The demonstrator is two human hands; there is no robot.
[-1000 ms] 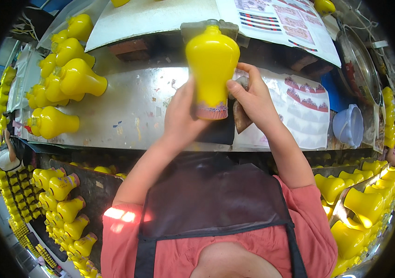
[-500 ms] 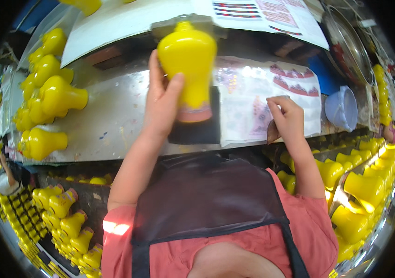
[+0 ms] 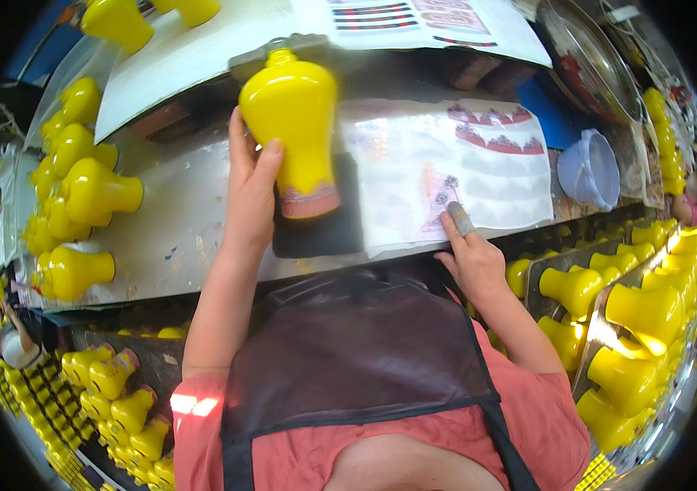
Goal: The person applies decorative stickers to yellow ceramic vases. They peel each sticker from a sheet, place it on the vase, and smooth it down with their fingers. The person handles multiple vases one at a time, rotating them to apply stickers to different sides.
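My left hand (image 3: 252, 184) is wrapped round a glossy yellow vase-shaped bottle (image 3: 289, 114), held tilted above a black mat (image 3: 315, 237) on the bench. The bottle's neck points away from me, and a pink patterned band circles its foot. On a wet-looking white decal sheet (image 3: 397, 176), my right hand (image 3: 473, 260) presses a fingertip near the lower edge of a pink decal with dark flowers (image 3: 442, 203). One finger wears a grey wrap (image 3: 461, 219). The right thumb stands apart from the fingers, and nothing shows between them.
More yellow bottles (image 3: 103, 190) lie along the bench's left side. A pale blue bucket (image 3: 588, 172) stands at the right, with a large metal basin (image 3: 590, 61) behind it. A raised white board (image 3: 201, 69) spans the back. Racks of yellow bottles (image 3: 569, 290) flank me below bench height.
My right hand has lowered and opened, its fingertip now on the flowered decal; a brown piece beneath it is out of sight. The bottle, still in my left hand, tilts slightly more. The view has shifted.
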